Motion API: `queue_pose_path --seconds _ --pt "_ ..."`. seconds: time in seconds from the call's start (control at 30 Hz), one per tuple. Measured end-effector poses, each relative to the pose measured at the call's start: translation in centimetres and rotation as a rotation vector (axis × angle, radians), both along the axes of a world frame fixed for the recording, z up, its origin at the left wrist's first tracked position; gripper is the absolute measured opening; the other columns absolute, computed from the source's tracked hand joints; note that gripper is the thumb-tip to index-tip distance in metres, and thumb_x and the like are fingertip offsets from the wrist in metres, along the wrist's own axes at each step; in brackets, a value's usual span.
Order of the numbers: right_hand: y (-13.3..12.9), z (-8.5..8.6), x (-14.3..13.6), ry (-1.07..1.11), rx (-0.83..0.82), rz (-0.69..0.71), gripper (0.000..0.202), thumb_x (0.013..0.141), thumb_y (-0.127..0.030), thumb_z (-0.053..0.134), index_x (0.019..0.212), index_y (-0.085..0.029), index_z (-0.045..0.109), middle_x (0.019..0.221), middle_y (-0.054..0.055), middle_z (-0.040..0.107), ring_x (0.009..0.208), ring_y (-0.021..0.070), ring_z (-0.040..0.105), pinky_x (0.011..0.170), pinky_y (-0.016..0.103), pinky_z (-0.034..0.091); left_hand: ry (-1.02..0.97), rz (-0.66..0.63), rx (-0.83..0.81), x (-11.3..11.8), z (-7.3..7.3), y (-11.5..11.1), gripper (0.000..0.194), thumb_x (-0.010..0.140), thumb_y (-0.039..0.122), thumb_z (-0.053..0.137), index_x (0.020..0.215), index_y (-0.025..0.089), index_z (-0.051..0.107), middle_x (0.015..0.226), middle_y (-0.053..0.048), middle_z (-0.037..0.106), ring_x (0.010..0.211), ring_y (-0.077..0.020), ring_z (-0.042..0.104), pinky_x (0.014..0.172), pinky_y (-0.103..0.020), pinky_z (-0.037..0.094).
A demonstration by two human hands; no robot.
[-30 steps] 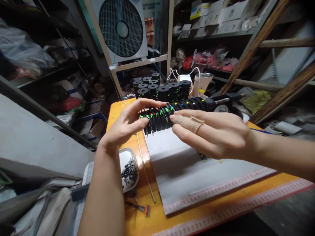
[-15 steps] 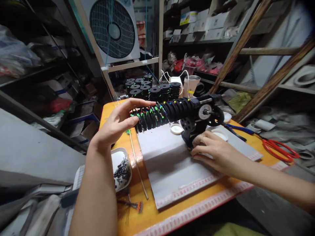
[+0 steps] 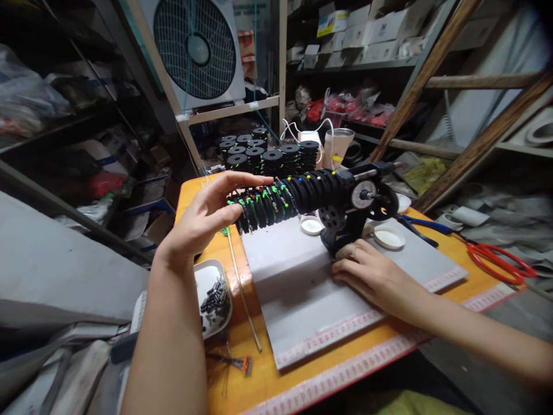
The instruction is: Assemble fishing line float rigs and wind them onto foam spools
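Note:
A row of black foam spools (image 3: pixel 263 206), wound with line and dotted with bright green floats or beads, sits on the shaft of a black geared winder (image 3: pixel 334 226). My left hand (image 3: pixel 211 202) grips the row's near left end, thumb in front and fingers stretched over the top. Small yellow, blue and white pin heads stud the spools nearer the gears. Low at the winder's foot, the curled fingers of my right hand (image 3: pixel 367 271) press against its base above a grey-white board (image 3: pixel 294 323). The fingertips there are partly hidden.
A white dish of small dark metal pieces (image 3: pixel 231 311) and a thin stick (image 3: pixel 242 288) lie left of the board. Red-handled scissors (image 3: pixel 496 262) and a blue-handled tool (image 3: pixel 425 223) lie right. Stacked black spools (image 3: pixel 272 157) and a cup (image 3: pixel 337 147) stand behind.
My right hand has shifted slightly down and left against the winder's base, showing more of the white lid behind it. My left hand keeps its grip. The view has shifted a little.

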State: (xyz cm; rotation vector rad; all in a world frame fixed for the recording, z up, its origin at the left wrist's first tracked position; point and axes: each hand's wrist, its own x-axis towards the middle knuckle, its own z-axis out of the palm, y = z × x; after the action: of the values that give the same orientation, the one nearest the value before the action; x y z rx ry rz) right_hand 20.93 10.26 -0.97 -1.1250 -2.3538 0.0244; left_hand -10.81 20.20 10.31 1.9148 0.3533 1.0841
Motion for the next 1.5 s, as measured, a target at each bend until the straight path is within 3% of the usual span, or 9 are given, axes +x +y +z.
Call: queue_pose_path --seconds 0.23,0.43,0.73,0.83,0.97,1.07,1.13,1.23,1.5 --pt "-0.2 1.1 -1.4 0.04 -0.115 0.068 0.014 0.094 -0.022 0.062 0.095 -0.023 0.075 0.094 0.009 0.067 0.09 0.0219 0.06 0.075 0.036 0.055 0.001 -0.006 -0.013 0.1 0.1 -0.1 0.036 0.084 0.029 0.066 0.119 0.02 0.07 0.13 -0.008 0.068 0.128 -0.0306 0.056 0.112 -0.042 0.041" --pt "-0.7 -0.2 -3.9 0.092 -0.116 0.079 0.012 0.088 -0.024 0.071 0.098 -0.021 0.078 0.09 0.01 0.07 0.091 0.0238 0.062 0.075 0.037 0.057 -0.004 -0.008 -0.027 0.0 0.0 -0.1 0.035 0.085 0.028 0.066 0.119 0.02 0.069 0.131 -0.007 0.068 0.129 -0.0303 0.055 0.113 -0.042 0.039" --pt "-0.9 -1.1 -4.5 0.169 -0.01 0.074 0.016 0.094 -0.017 0.061 0.088 -0.021 0.075 0.081 0.007 0.069 0.082 0.0219 0.063 0.072 0.036 0.056 0.0 -0.006 0.002 0.0 0.0 -0.1 0.035 0.085 0.031 0.066 0.118 0.021 0.07 0.13 -0.007 0.068 0.129 -0.0298 0.054 0.113 -0.041 0.038" --pt "-1.0 0.7 -4.8 0.201 0.004 0.135 0.016 0.095 -0.011 0.058 0.092 -0.02 0.071 0.083 0.006 0.068 0.08 0.0182 0.064 0.066 0.029 0.056 -0.009 -0.007 -0.003 0.1 0.0 -0.1 0.034 0.086 0.032 0.067 0.118 0.022 0.07 0.13 -0.008 0.068 0.13 -0.0304 0.054 0.112 -0.042 0.038" --pt "-0.5 6.5 -5.5 0.284 0.1 0.213 0.018 0.093 -0.005 0.056 0.1 -0.019 0.066 0.093 0.006 0.069 0.086 0.0148 0.067 0.074 0.025 0.057 -0.013 -0.002 -0.005 0.0 -0.1 0.0 0.034 0.086 0.034 0.067 0.117 0.023 0.07 0.13 -0.007 0.069 0.128 -0.0305 0.055 0.111 -0.042 0.04" --pt "0.7 11.1 -6.6 0.341 0.318 0.126 0.013 0.09 -0.01 0.066 0.096 -0.021 0.066 0.09 0.002 0.074 0.083 0.0138 0.071 0.078 0.024 0.057 -0.011 0.007 -0.043 0.0 -0.2 0.1 0.035 0.085 0.035 0.067 0.118 0.023 0.07 0.13 -0.008 0.068 0.128 -0.031 0.055 0.111 -0.043 0.039" --pt "1.7 13.0 -7.5 0.333 0.458 0.038 0.011 0.089 -0.013 0.07 0.093 -0.021 0.066 0.086 -0.001 0.076 0.075 0.011 0.071 0.075 0.021 0.057 -0.01 0.013 -0.081 0.0 -0.2 0.2 0.037 0.084 0.037 0.067 0.118 0.022 0.07 0.13 -0.009 0.068 0.127 -0.0324 0.055 0.111 -0.044 0.04" --pt "3.3 13.8 -8.7 0.317 0.558 0.026 0.011 0.088 -0.014 0.072 0.092 -0.021 0.065 0.082 -0.003 0.076 0.068 0.0102 0.071 0.067 0.021 0.058 -0.035 0.006 -0.113 0.1 -0.4 0.2 0.038 0.083 0.036 0.068 0.118 0.023 0.07 0.129 -0.009 0.068 0.127 -0.0332 0.055 0.109 -0.046 0.041" --pt "4.7 12.5 -9.4 0.291 0.583 0.0 0.013 0.087 -0.018 0.073 0.091 -0.023 0.062 0.082 -0.004 0.074 0.068 0.0118 0.071 0.066 0.024 0.06 -0.091 -0.003 -0.116 0.2 -0.7 0.2 0.037 0.082 0.034 0.07 0.117 0.025 0.067 0.121 -0.007 0.07 0.127 -0.0326 0.055 0.11 -0.047 0.04"
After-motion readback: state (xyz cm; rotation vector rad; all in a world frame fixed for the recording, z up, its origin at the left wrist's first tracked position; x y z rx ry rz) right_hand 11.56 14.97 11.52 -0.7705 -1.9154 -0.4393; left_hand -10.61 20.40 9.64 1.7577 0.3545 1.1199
